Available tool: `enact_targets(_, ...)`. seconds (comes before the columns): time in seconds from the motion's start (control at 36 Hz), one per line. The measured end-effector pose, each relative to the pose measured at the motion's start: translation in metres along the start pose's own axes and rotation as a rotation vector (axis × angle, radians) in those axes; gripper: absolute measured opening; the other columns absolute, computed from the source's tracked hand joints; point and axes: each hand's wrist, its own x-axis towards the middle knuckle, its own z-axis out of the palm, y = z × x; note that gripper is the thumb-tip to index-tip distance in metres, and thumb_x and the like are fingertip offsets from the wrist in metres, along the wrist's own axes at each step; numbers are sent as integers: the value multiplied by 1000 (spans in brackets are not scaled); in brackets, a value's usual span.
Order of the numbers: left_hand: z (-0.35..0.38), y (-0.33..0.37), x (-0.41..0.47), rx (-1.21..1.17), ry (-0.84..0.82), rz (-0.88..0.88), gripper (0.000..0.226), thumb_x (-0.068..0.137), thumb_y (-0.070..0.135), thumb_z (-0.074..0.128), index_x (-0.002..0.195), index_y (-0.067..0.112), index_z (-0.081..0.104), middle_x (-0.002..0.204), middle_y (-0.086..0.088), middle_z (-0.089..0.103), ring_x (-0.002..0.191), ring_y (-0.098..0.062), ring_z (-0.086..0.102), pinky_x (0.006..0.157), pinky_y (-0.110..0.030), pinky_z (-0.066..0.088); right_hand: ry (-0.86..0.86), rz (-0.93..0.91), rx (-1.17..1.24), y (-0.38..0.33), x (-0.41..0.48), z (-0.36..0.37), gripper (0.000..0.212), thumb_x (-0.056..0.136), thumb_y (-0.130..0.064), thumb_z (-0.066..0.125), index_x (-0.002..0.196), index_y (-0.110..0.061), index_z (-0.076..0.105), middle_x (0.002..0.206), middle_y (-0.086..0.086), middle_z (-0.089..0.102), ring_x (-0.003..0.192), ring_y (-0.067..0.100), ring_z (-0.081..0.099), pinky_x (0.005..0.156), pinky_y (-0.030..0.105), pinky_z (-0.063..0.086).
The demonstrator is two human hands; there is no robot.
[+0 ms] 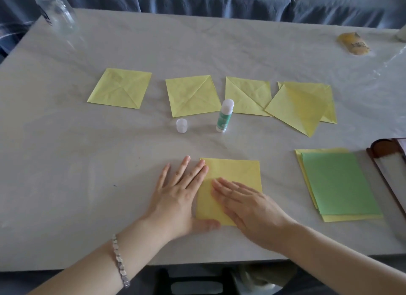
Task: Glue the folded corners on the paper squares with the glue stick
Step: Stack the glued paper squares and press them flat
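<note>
On the table [87, 162], both hands (left [178, 198], right [248, 204]) press flat-fingered on a yellow square [237, 173].

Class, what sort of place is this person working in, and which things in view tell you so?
Probably a home living room, used for paper craft: a covered table stands before what looks like a blue-draped sofa and holds an uncapped glue stick, folded yellow paper squares and a stack of coloured sheets.

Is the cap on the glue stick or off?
Off. The glue stick stands upright with its white tip bare; the cap sits apart from it on the table.
</note>
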Motion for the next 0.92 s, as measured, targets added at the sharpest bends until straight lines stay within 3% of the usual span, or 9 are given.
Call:
enact_targets(0.06, -1, -2, 2, -14, -43, 6, 119, 57, 96, -3, 150, 23, 7, 157, 11, 3, 146, -15, 1, 110, -44, 1, -26, -70, 60, -8, -11, 1, 50, 100, -27, 19, 125, -11, 58, 133, 2, 55, 126, 15, 48, 106, 28, 36)
enact_targets(0.14, -6, 0, 1, -23, -37, -9, 113, 66, 92, -3, 149, 19, 24, 156, 5, 22, 142, -22, 22, 108, -46, 10, -43, -118, 117, -10, -18, 1, 44, 100, -27, 26, 126, -14, 58, 135, -2, 53, 128, 11, 45, 105, 27, 38)
enact_targets(0.19, -8, -1, 1, -24, -99, -8, 118, 50, 97, -6, 147, 29, -14, 154, 15, -19, 144, -13, -14, 111, -41, -10, -45, -121, 126, -7, -16, -1, 42, 99, -28, 27, 127, -16, 57, 135, -4, 52, 127, 9, 45, 105, 26, 37)
enact_targets(0.25, -10, -3, 0, -58, -111, -14, 119, 35, 98, 0, 127, 35, -39, 131, 24, -47, 129, -5, -40, 106, -37, -24, -44, -116, 107, -3, -11, -2, 44, 99, -29, 25, 127, -18, 56, 135, -6, 53, 126, 8, 46, 105, 25, 36)
enact_targets(0.44, -19, -11, 1, -46, -191, 32, 137, 29, 98, 23, 140, 35, -30, 126, 29, -47, 129, 0, -38, 106, -33, -24, -3, -1, 348, 1, 9, -10, 46, 97, -39, 32, 112, -13, 67, 121, -5, 63, 118, 4, 49, 100, 15, 34)
enact_targets(0.56, -18, -10, 2, -51, -167, 25, 133, 34, 95, 19, 145, 35, -22, 130, 28, -45, 126, 0, -40, 107, -35, -24, 287, 481, 500, 15, 7, -24, 13, 87, -14, 60, 95, -15, 71, 93, -10, 64, 86, -5, 56, 77, -1, 37)
enact_targets(0.67, -19, 0, 2, -58, -182, -12, 140, 30, 101, 8, 147, 29, -20, 136, 23, -40, 129, -4, -39, 113, -42, -19, 278, 875, 530, 34, -9, -40, 21, 84, -6, 59, 97, -23, 62, 78, -7, 61, 67, 0, 55, 55, 2, 38)
enact_targets(0.75, -16, 8, 2, -80, -126, -46, 143, 25, 97, -11, 148, 25, -17, 144, 21, -35, 130, -6, -37, 113, -45, -18, 179, 973, 571, 39, -22, -44, 22, 84, -10, 59, 102, -23, 60, 74, -7, 64, 68, 10, 58, 49, 7, 36)
enact_targets(0.92, -6, 28, 3, -51, -132, -109, 132, 33, 95, 0, 145, 30, -24, 141, 3, -46, 129, -26, -44, 104, -51, -28, 100, 1046, 673, 30, -25, -41, 20, 81, -18, 66, 101, -20, 62, 73, -5, 71, 75, 21, 67, 73, 34, 53)
